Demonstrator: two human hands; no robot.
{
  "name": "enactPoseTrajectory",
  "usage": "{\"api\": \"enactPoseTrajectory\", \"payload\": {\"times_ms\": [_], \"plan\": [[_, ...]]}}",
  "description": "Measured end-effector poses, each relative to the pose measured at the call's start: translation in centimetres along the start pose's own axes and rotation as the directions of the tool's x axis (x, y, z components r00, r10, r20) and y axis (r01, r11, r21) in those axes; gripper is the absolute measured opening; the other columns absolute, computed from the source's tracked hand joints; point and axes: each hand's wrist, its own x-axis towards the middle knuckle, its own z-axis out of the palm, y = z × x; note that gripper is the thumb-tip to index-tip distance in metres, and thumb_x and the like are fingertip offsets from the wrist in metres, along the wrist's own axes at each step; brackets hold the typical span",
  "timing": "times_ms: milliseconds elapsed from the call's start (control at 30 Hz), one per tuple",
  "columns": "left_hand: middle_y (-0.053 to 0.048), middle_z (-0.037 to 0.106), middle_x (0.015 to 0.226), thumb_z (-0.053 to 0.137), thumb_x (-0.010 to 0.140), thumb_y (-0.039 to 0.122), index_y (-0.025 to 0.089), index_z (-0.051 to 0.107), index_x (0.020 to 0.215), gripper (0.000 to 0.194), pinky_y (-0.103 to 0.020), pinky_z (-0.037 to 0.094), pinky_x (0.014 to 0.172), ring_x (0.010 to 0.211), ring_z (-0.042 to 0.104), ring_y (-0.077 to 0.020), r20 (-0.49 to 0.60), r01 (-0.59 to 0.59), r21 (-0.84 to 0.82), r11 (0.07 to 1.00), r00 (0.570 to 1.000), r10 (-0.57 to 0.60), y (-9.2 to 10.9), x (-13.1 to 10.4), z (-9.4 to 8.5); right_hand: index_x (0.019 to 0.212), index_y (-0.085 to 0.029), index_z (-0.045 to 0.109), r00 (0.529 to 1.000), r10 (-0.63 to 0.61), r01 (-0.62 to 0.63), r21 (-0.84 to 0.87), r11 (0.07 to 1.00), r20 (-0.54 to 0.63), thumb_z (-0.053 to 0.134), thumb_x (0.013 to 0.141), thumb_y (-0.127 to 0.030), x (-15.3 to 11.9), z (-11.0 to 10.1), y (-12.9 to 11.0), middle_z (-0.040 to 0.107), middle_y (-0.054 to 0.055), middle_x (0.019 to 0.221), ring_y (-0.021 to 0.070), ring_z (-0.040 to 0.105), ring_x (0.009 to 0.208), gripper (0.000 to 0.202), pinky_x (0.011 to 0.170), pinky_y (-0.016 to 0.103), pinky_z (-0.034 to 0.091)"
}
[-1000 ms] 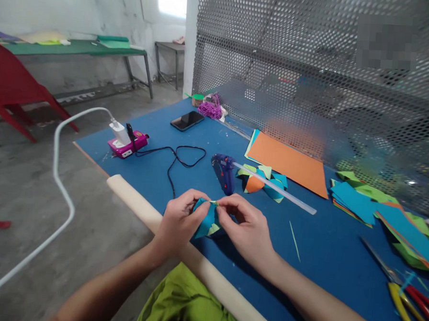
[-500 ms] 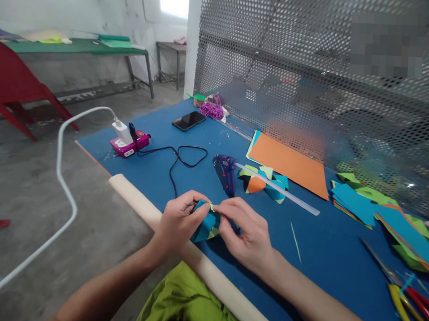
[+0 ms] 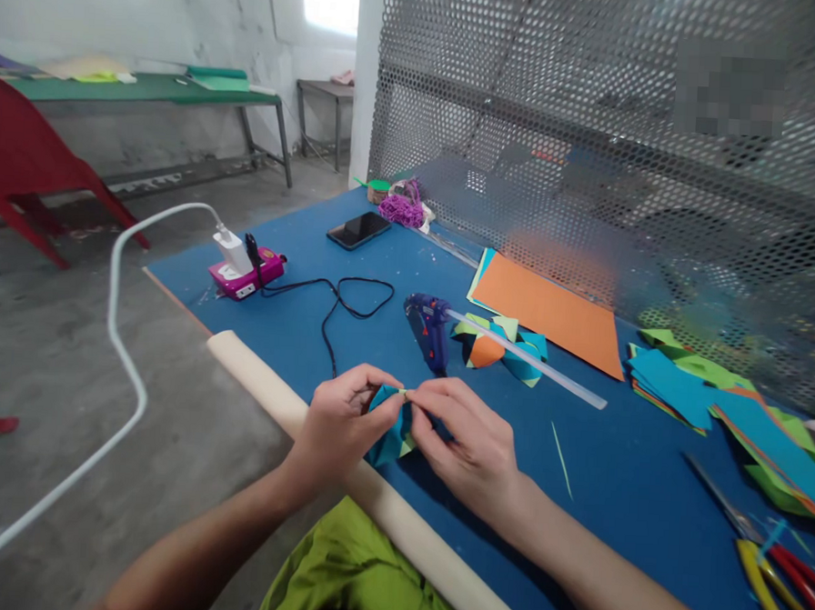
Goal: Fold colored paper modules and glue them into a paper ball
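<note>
Between my hands is a small folded paper piece [image 3: 388, 439] in blue and lime green, held just above the near table edge. My left hand [image 3: 343, 420] pinches it from the left with thumb and forefinger. From the right, my right hand [image 3: 465, 435] pinches the light green tip at its top, fingertips close to my left thumb. My fingers cover part of the paper. Just beyond stands a blue glue gun [image 3: 428, 329] with a long clear glue stick [image 3: 534, 359] in its back. Behind that stick lie folded paper pieces [image 3: 491, 346] in orange, blue and green.
A cream roll [image 3: 428, 552] runs along the near table edge. Scissors [image 3: 754, 542], paper strips [image 3: 683, 388] and orange sheets [image 3: 550, 312] lie to the right. Farther left are a phone [image 3: 359, 230], purple string [image 3: 404, 205] and a pink power strip [image 3: 245, 274] with cords. A perforated metal panel [image 3: 561, 104] borders the back.
The folded paper has tilted slightly between my fingers, and its lower part shows more blue. My right hand has shifted a little to the right and down. Everything else stays put.
</note>
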Motion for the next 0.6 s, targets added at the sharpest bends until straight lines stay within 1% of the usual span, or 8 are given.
{"api": "enactPoseTrajectory", "payload": {"times_ms": [67,167,233,300,367,467,600], "plan": [[0.002,0.054,0.053,0.058,0.072,0.022,0.014,0.063,0.073,0.01,-0.019,0.037,0.043,0.045,0.044,-0.0074,-0.027,-0.014,0.052,0.999,1.0,0.015,0.03,-0.06,0.05,0.093,-0.017,0.061,0.999,0.039,-0.039,0.036,0.999,-0.004,0.053,0.083,-0.006,0.15,-0.04,-0.11,0.064,0.006,0.081,0.0127,0.061,0.072,0.017,0.065,0.023,0.05],[0.001,0.058,0.054,0.057,0.075,0.02,0.014,0.065,0.073,0.01,-0.02,0.038,0.044,0.047,0.048,-0.0087,-0.044,-0.074,0.126,0.989,0.996,0.08,0.2,-0.14,0.06,0.092,-0.016,0.061,0.99,0.139,-0.141,0.074,0.987,0.034,0.055,0.083,-0.012,0.49,-0.11,-0.27,0.062,0.004,0.076,0.0128,0.058,0.068,0.011,0.063,0.025,0.049],[-0.001,0.063,0.06,0.057,0.077,0.018,0.015,0.066,0.074,0.01,-0.021,0.043,0.048,0.053,0.055,-0.0108,-0.036,-0.137,0.146,0.98,0.989,0.144,0.28,-0.13,0.06,0.088,-0.017,0.062,0.98,0.187,-0.193,0.094,0.977,0.069,0.055,0.085,-0.015,0.67,-0.17,-0.36,0.061,0.002,0.072,0.0121,0.056,0.065,0.007,0.06,0.024,0.047],[-0.004,0.067,0.069,0.057,0.078,0.016,0.015,0.065,0.073,0.01,-0.023,0.048,0.057,0.064,0.061,-0.0134,-0.036,-0.221,0.148,0.964,0.973,0.228,0.26,-0.06,0.07,0.085,-0.017,0.061,0.976,0.203,-0.212,0.112,0.971,0.081,0.054,0.086,-0.014,0.74,-0.23,-0.4,0.06,0.002,0.071,0.0113,0.056,0.064,0.008,0.06,0.023,0.046],[-0.005,0.068,0.075,0.057,0.078,0.014,0.016,0.065,0.073,0.009,-0.024,0.05,0.063,0.071,0.063,-0.0146,-0.035,-0.294,0.163,0.942,0.952,0.303,0.16,0.03,0.07,0.083,-0.017,0.06,0.978,0.195,-0.202,0.107,0.974,0.078,0.052,0.087,-0.012,0.71,-0.27,-0.34,0.062,0.002,0.073,0.0111,0.057,0.066,0.01,0.062,0.023,0.047],[-0.004,0.067,0.074,0.058,0.08,0.013,0.016,0.065,0.076,0.009,-0.024,0.05,0.062,0.069,0.063,-0.0137,-0.012,-0.367,0.25,0.896,0.924,0.382,-0.1,0.09,0.09,0.084,-0.018,0.058,0.986,0.145,-0.149,0.036,0.988,0.081,0.049,0.088,-0.011,0.53,-0.33,-0.09,0.064,0.003,0.076,0.0124,0.059,0.069,0.012,0.065,0.024,0.048],[-0.004,0.07,0.077,0.057,0.081,0.011,0.015,0.066,0.08,0.01,-0.025,0.052,0.069,0.073,0.065,-0.0142,0.044,-0.471,0.392,0.79,0.867,0.496,-0.38,-0.01,0.16,0.085,-0.017,0.057,0.995,-0.008,0.02,-0.117,0.993,0.099,0.045,0.09,-0.01,0.37,-0.44,0.31,0.064,0.006,0.075,0.0154,0.059,0.069,0.015,0.065,0.028,0.048]]}}
